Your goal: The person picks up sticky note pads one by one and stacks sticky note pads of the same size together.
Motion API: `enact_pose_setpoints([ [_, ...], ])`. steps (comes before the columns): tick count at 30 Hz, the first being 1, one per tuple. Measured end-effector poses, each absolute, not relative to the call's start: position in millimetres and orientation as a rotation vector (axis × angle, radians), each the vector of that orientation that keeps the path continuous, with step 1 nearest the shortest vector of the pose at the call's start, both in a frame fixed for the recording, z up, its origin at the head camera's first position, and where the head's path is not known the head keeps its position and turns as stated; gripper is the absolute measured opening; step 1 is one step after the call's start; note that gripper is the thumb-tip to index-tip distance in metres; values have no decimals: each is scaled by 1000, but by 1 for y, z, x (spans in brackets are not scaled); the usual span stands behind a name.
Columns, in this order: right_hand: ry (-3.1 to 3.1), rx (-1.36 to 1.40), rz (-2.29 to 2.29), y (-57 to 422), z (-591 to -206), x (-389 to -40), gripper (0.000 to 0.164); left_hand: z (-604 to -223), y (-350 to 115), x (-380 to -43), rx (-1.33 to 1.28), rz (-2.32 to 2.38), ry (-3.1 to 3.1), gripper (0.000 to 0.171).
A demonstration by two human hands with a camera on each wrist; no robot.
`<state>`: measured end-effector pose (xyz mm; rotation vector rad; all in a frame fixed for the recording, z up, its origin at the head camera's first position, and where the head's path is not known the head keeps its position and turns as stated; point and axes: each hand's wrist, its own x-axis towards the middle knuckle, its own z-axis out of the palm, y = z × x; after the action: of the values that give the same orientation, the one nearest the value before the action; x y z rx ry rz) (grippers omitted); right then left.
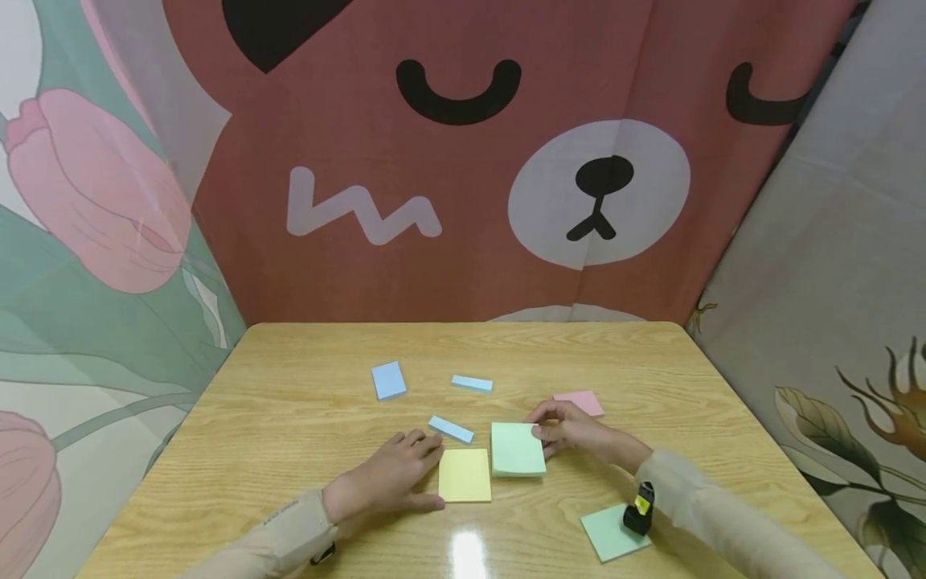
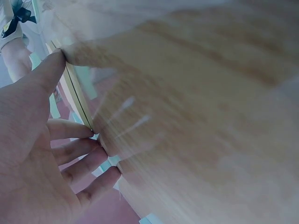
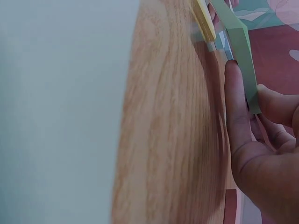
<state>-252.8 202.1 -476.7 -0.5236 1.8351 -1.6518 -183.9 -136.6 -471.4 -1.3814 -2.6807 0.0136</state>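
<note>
Beige cloth sleeves (image 1: 738,515) seen nearest, head view. On wooden worktop (image 1: 289,378), yellow square paper pad (image 1: 465,476) bordered at left by left hand (image 1: 394,474); just right of it, pale-green square paper pad (image 1: 517,450) pinched by right hand (image 1: 579,428), the nearer, lying left of that grip. Left wrist view: yellow pad's edge spanned by spread digits. Right wrist view: pale-green pad clasped, thumb against fingers.

Wood-grain table (image 1: 304,362) here, hemmed in on three sides: bear-print cloth (image 1: 463,281) across the far edge, tulip-print cloth (image 1: 101,193) on the left, grey plant-print cloth (image 1: 817,265) on the right! It's a curtained-off nook; whether in a home or an office, the cloths hide.
</note>
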Motion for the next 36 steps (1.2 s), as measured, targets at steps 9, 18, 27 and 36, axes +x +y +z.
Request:
enact_pose_setpoints([
  [9, 1823, -514, -1641, 195, -476, -249, 28, -469, -137, -183, -1366, 21, -2704, 79],
  [18, 1830, -522, -1618, 186, -477, -246, 26, -468, -136, -182, -1368, 33, -2713, 79],
  [27, 1813, -523, -1618, 179, -478, -246, 24, -469, -136, -182, -1360, 24, -2718, 78],
  [36, 1851, -503, -1586, 173, -481, -243, 25, -470, -137, -183, -1365, 19, -2717, 79],
])
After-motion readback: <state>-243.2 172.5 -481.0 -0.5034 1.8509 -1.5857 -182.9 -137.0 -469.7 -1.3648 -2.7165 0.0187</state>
